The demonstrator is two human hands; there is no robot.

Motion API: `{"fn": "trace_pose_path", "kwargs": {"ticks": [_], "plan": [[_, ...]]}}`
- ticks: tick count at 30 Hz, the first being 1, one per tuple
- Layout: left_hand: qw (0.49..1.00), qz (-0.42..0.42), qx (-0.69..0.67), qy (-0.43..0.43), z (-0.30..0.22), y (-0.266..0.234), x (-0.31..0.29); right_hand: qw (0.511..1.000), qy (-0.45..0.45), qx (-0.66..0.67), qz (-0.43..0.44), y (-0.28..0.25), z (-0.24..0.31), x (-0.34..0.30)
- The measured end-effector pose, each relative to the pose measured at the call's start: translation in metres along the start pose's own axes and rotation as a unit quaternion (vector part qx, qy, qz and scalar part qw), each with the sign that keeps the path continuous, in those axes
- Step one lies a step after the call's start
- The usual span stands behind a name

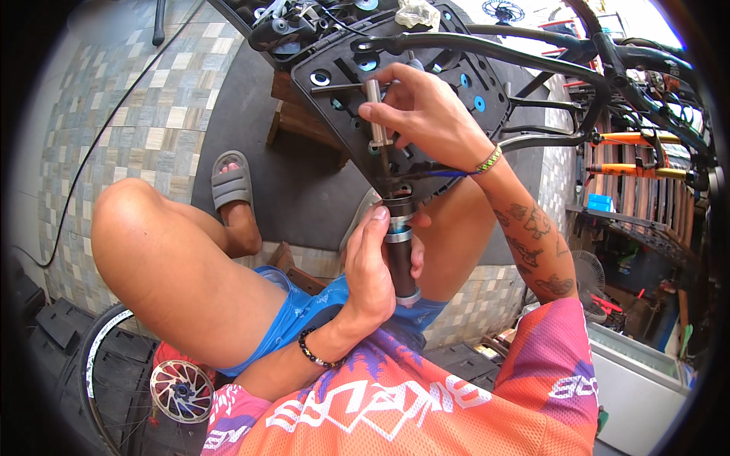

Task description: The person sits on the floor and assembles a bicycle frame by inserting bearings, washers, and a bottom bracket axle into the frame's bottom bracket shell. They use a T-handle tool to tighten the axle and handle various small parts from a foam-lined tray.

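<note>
Upright above my lap stands a black tube (401, 270) with silver and blue rings round its upper part. My left hand (368, 266) is closed round it, with fingertips showing on the far side. Over its open top, a silver metal rod (378, 131) with a wider collar lower down lines up with the tube; a thinner dark shaft runs between them. My right hand (441, 118) pinches the rod's upper part between thumb and forefinger. Whether the shaft enters the tube is hard to make out. Just behind lies a black tool tray (334, 114) with blue and silver round parts in its slots.
A black bicycle frame (487, 52) reaches over the tray from the right. The tray rests above a wooden stool (304, 128). At lower left are a wheel (89, 380) and a brake disc (181, 391). Orange frame tubes (631, 169) and a white cabinet (635, 372) stand right.
</note>
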State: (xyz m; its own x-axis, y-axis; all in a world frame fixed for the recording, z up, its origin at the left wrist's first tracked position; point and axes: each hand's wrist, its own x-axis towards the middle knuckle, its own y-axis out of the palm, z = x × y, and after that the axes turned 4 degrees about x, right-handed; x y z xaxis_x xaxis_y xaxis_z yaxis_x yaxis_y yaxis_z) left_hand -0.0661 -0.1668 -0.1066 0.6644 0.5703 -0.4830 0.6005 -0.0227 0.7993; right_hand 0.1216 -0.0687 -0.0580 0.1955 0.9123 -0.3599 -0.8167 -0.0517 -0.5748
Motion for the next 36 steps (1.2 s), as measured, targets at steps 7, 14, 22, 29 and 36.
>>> {"fn": "trace_pose_path", "kwargs": {"ticks": [7, 14, 22, 29, 36], "plan": [[0.998, 0.017, 0.01, -0.057, 0.014, -0.02, -0.023, 0.944, -0.153, -0.248, -0.153, 0.005, -0.003, 0.011], [0.995, 0.011, 0.0, -0.095, 0.005, -0.027, -0.053, 0.865, -0.283, -0.316, -0.268, 0.015, 0.002, -0.02], [0.995, 0.014, 0.032, -0.092, -0.017, -0.034, -0.077, 0.989, -0.048, -0.105, 0.089, 0.035, 0.016, -0.138], [0.989, 0.076, 0.097, -0.082, -0.028, -0.038, -0.073, 0.965, 0.031, 0.199, 0.167, 0.058, -0.013, -0.157], [0.97, 0.143, 0.163, -0.108, -0.039, -0.041, -0.076, 0.92, 0.049, 0.324, 0.214, 0.065, -0.006, -0.163]]}}
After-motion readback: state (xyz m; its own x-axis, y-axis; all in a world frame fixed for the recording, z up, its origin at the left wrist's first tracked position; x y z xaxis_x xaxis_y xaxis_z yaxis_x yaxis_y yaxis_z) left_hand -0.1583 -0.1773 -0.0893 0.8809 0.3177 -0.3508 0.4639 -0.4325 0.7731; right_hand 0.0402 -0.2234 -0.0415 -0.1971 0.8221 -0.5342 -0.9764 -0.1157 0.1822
